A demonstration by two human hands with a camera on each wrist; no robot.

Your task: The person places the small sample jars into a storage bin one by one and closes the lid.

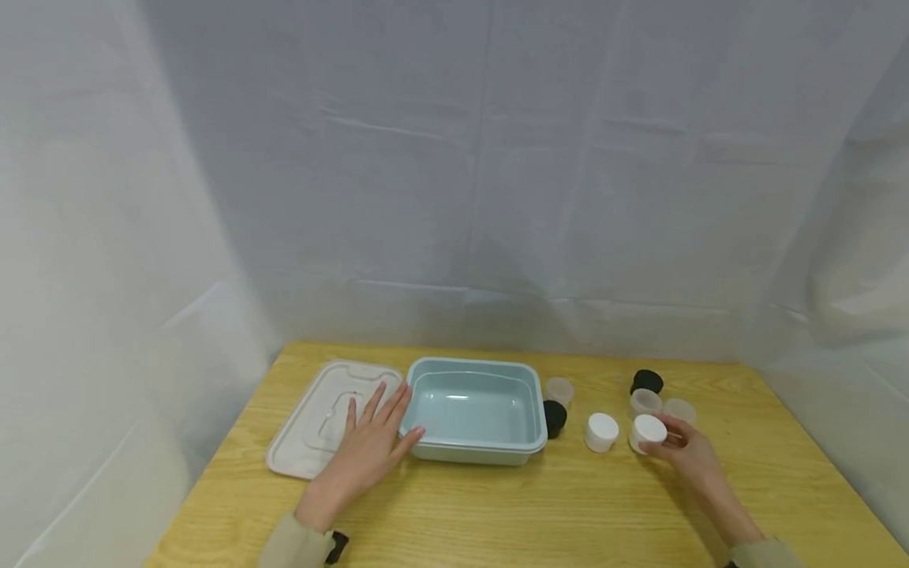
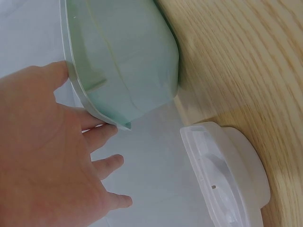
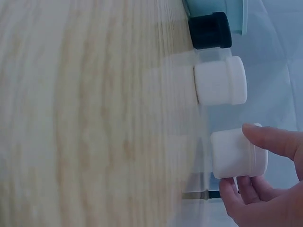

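Observation:
My left hand (image 1: pixel 387 418) lies flat with straight fingers on a white lid (image 1: pixel 312 422), its thumb against the near left corner of a pale blue tub (image 1: pixel 474 410). From the left wrist view the left hand (image 2: pixel 47 156) sits beside the tub (image 2: pixel 123 61), with the lid (image 2: pixel 227 175) beyond it. My right hand (image 1: pixel 667 442) pinches a small white jar (image 1: pixel 648 432) standing on the table right of the tub. The right wrist view shows the right hand (image 3: pixel 238 160) with thumb and fingers around that jar (image 3: pixel 232 142).
A second white jar (image 1: pixel 601 431) and a black jar (image 1: pixel 555 418) stand between the tub and my right hand. Behind are translucent jars (image 1: pixel 559 390) and another black jar (image 1: pixel 647 382). White cloth walls close in the wooden table (image 1: pixel 497 513).

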